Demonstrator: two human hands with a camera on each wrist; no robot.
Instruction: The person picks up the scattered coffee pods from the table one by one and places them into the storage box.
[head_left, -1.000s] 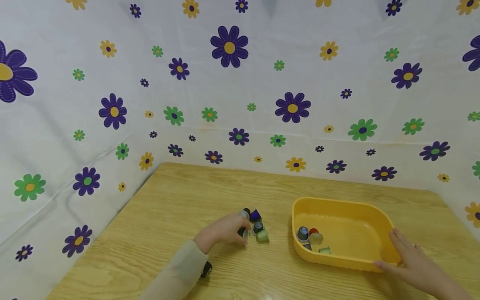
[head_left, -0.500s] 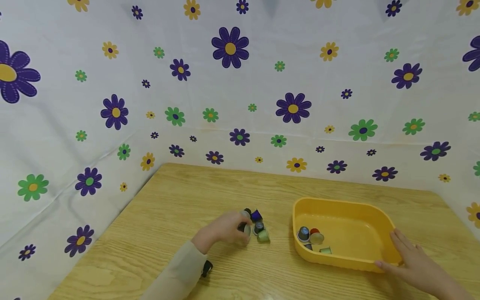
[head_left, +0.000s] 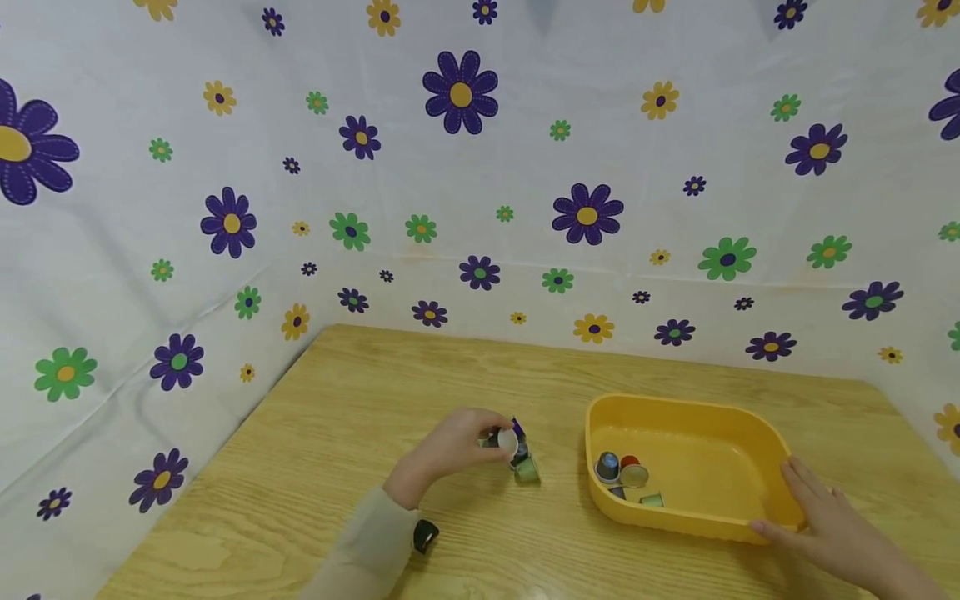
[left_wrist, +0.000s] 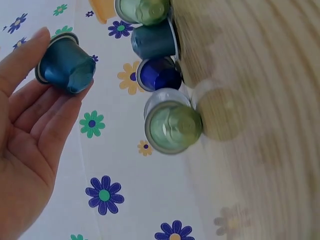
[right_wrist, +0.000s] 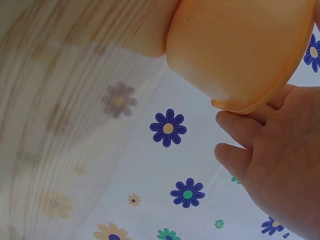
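Observation:
Thumb and fingertips of my left hand (head_left: pixel 453 450) pinch a teal coffee capsule (left_wrist: pixel 67 64), raised off the table, its pale lid facing right in the head view. Just beyond it sits a small cluster of capsules: a light green capsule (head_left: pixel 527 471), a dark blue capsule (left_wrist: pixel 159 74), another teal capsule (left_wrist: pixel 154 40) and others partly hidden by the hand. My right hand (head_left: pixel 836 521) holds the near right corner of a yellow tray (head_left: pixel 675 527), thumb on the front rim and fingers along the side. A few capsules, among them a blue capsule (head_left: pixel 607 467), lie in its left end.
A black capsule-like object (head_left: pixel 425 536) lies beside the left sleeve. The wooden table (head_left: pixel 360 400) ends at a white flowered cloth (head_left: pixel 525 167) behind and at the left. The tray stands right of the capsule cluster.
My left hand has picked up the teal capsule and moved slightly right and away, turning its lid to the right. The right hand and tray have stayed put.

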